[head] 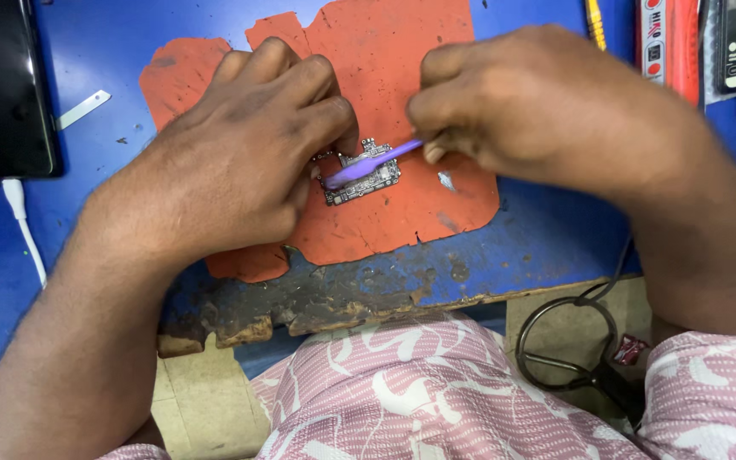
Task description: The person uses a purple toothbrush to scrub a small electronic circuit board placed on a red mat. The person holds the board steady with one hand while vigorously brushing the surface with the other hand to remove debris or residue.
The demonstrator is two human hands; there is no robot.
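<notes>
Small circuit board being worked with a purple tool on an orange mat

The circuit board (361,175) is lying flat near the middle of the torn orange mat (385,60), which is resting on a worn blue bench (538,238). The left hand (244,153) is curling over the board's left end, its fingers pressed together and bearing down on that edge to pin it. The right hand (538,111) is pinching the handle of a slim purple tool (372,164) between thumb and bunched fingertips, and the tool's tip is lying across the board's top face.

The board is looking thin, light and stiff, and probably fragile, with tiny parts standing on it; holding it by its bare edges seems safer than pressing on the components. Being so light, it is likely to skid on the mat unless held down.

Further out, a dark phone (2,85) is sitting at the left edge with a white cable (23,226) running down from it, and a small metal strip (83,109) is lying just beside it. Red packaging (670,43) is lining the upper right. A black cable loop (568,345) is hanging below the chipped bench edge, well apart from the work. Nothing is standing between the hands and the board
</notes>
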